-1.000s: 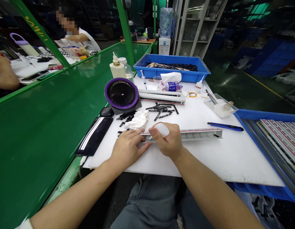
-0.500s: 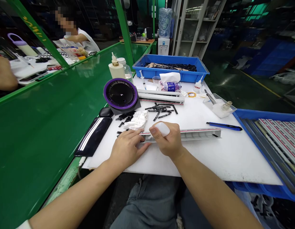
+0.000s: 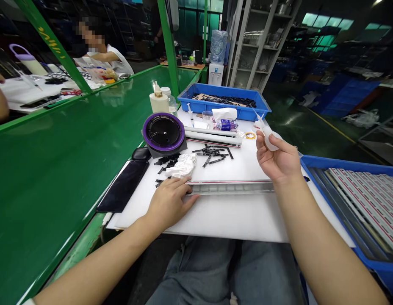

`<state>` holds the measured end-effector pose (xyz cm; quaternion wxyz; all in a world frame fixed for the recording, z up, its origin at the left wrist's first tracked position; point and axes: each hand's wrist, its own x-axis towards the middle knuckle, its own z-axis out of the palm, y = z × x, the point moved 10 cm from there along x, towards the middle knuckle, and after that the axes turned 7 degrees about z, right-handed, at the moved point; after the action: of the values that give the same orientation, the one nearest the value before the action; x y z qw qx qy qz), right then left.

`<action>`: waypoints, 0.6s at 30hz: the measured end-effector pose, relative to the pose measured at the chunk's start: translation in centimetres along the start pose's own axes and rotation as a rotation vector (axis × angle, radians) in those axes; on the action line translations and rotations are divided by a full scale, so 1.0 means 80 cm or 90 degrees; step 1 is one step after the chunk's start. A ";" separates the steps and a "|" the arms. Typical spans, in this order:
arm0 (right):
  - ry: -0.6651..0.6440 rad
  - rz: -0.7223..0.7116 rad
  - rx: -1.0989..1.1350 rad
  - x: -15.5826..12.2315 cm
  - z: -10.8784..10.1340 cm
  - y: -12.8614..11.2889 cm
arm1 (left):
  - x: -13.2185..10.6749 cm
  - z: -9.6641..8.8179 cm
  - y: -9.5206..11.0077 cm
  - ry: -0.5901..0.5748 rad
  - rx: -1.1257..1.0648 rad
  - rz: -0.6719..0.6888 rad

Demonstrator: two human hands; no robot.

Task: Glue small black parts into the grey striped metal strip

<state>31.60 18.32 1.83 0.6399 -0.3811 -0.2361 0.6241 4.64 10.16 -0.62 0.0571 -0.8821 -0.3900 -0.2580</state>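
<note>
My left hand (image 3: 169, 198) grips the left end of a long white channel strip (image 3: 231, 188) with a red line along its upper edge. The strip lies crosswise on the white table, its hollow side facing me. Raised above the strip's right end, my right hand (image 3: 279, 161) is closed around a small translucent squeeze bottle (image 3: 270, 140). Its thin nozzle points up and to the left. My right forearm and hand hide the strip's far right end. Just beyond my left fingers lie a crumpled white cloth (image 3: 182, 165) and dark small strips (image 3: 167, 159).
A round black fan-like device (image 3: 164, 131) with a purple rim stands at the back left. Black strips (image 3: 215, 153) lie mid-table, before more white channels (image 3: 212, 137). Blue bins stand behind (image 3: 253, 113) and right (image 3: 314, 161). A dark phone-like slab (image 3: 123, 186) lies left.
My right hand has lifted the squeeze bottle off the strip's left part and moved right and up, turning the nozzle upward. My left hand stays on the strip's left end.
</note>
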 end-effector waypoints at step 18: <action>0.084 -0.161 -1.027 0.042 -0.013 0.012 | -0.003 -0.001 -0.007 0.011 -0.001 0.032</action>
<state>32.21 21.36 -0.12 0.2470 -0.7309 -0.6153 0.1620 4.05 10.39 -0.76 0.0662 -0.8895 -0.3670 -0.2641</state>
